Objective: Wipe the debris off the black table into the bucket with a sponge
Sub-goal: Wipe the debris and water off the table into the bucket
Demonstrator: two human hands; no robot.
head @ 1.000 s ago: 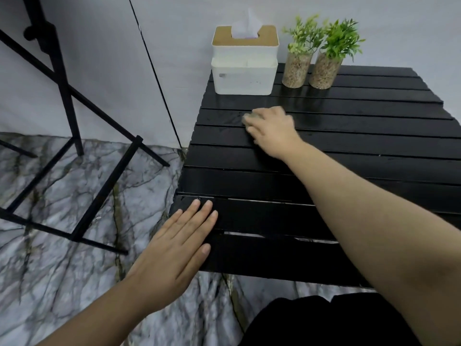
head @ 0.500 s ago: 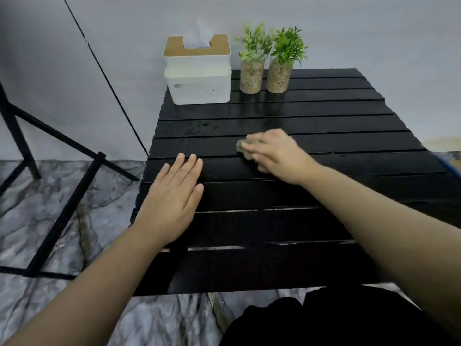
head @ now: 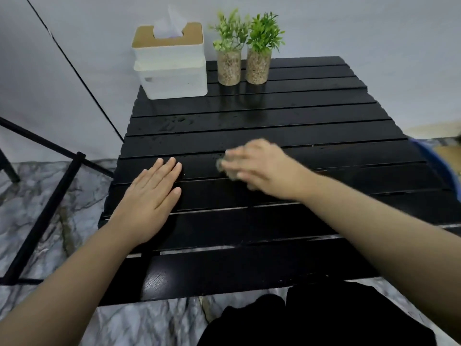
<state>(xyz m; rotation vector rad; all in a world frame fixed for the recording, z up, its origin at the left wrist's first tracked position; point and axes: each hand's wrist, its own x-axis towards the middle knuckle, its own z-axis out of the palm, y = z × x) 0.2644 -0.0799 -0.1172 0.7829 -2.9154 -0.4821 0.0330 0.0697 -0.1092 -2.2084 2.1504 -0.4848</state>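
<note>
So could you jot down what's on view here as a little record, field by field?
table: black slatted table, looks wet in places
left hand: left hand flat on the table, fingers spread open, holding nothing
right hand: right hand blurred, its grip closed on the sponge
back edge: white tissue box and two small potted plants
far right: blue bucket rim, partly out of frame
debris: too small to tell
</note>
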